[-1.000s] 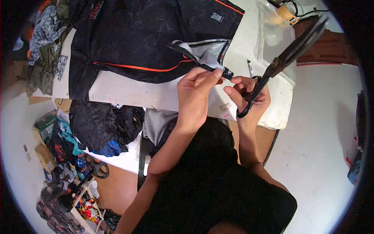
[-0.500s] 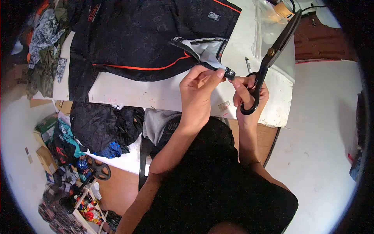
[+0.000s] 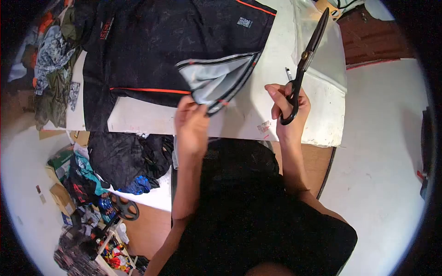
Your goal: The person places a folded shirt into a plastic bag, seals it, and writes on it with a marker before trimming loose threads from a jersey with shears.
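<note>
A black garment (image 3: 152, 60) with orange piping is spread over the white table (image 3: 152, 114). Its lower right corner is folded up, showing a pale grey lining (image 3: 207, 79). My left hand (image 3: 191, 124) is closed on the edge of that opened part, fingers pinched near the hem. Large black-handled scissors (image 3: 304, 60) hang in my right hand (image 3: 292, 108), blades pointing up and away, the blades together. A thumb and fingers pass around the handle loops. The right fingertips are apart from the garment.
A marker pen (image 3: 288, 73) lies beside the scissors, near clear plastic sheeting (image 3: 322, 50). Camouflage cloth (image 3: 53, 60) hangs at the left. Below the table edge is a pile of dark fabric (image 3: 124, 158). A roll of tape (image 3: 329, 8) sits at the back right.
My left hand has moved left with the garment's edge, spreading the lining wider. My right hand, with the scissors, has let go of the edge and shifted slightly up and left.
</note>
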`<state>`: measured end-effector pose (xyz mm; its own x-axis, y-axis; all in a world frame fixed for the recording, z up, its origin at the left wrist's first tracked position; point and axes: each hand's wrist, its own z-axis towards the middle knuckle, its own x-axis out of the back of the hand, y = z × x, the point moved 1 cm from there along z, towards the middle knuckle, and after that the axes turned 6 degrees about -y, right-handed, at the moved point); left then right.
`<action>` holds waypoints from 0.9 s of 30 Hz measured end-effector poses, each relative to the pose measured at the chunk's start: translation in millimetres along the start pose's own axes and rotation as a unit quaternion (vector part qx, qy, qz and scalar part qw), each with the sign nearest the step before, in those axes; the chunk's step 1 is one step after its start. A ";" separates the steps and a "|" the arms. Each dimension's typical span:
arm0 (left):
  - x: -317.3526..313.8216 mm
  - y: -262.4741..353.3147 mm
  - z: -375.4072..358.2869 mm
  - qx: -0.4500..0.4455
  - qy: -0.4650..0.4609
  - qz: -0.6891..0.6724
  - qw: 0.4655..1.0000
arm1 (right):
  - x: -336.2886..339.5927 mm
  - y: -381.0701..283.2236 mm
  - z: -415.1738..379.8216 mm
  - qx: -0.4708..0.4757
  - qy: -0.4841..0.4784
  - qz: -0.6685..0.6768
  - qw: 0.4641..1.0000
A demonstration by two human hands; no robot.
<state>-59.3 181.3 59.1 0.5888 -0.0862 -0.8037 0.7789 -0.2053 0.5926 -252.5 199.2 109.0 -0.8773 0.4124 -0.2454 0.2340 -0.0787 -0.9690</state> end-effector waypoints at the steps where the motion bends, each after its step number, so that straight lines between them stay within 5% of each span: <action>1: 23.2 5.5 -3.9 -0.034 0.038 0.224 0.973 | 4.9 0.9 1.7 -0.001 0.009 0.001 1.000; 3: 55.9 30.2 -7.0 -0.050 0.093 0.302 0.948 | 14.0 3.9 5.7 -0.002 0.029 -0.005 1.000; 4: 67.3 45.5 -7.0 -0.029 0.109 0.162 0.980 | 17.4 4.6 7.5 0.003 0.032 -0.003 0.999; 6: 89.7 76.3 -10.9 -0.083 0.196 0.142 0.967 | 23.0 5.3 10.3 -0.006 0.039 -0.029 0.999; 10: 168.5 150.3 -20.9 -0.201 0.175 0.164 0.950 | 30.2 11.6 13.2 -0.012 0.025 -0.019 0.999; 12: 158.4 172.2 -13.1 -0.276 0.272 0.176 0.905 | 28.7 14.8 14.7 -0.013 0.025 -0.017 0.999; 13: 160.9 174.4 -8.8 -0.330 0.243 0.238 0.881 | 26.9 16.7 14.8 -0.015 0.023 -0.018 0.999; 16: 120.7 151.1 14.5 -0.344 0.340 0.524 0.701 | 21.2 18.0 14.9 -0.031 0.008 -0.028 0.999; 19: 85.8 84.1 37.0 -0.199 0.186 0.644 0.715 | 20.6 22.0 11.9 -0.048 -0.002 -0.037 0.998; 20: 46.6 63.3 51.5 -0.253 0.059 0.749 0.610 | 21.0 23.6 11.1 -0.052 -0.008 -0.031 0.998; 22: 32.9 14.1 76.7 -0.255 -0.089 0.749 0.605 | 24.2 24.8 9.1 -0.070 -0.033 -0.063 0.995; 27: 12.9 -44.6 128.2 -0.245 -0.211 0.761 0.563 | 30.6 18.9 0.9 -0.109 -0.070 -0.091 0.987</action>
<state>-114.1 64.4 15.4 0.6314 -0.0432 0.7743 -0.5310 0.7035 0.4723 -275.4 209.5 83.1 -0.9592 0.2701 -0.0836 0.1378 0.1885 -0.9724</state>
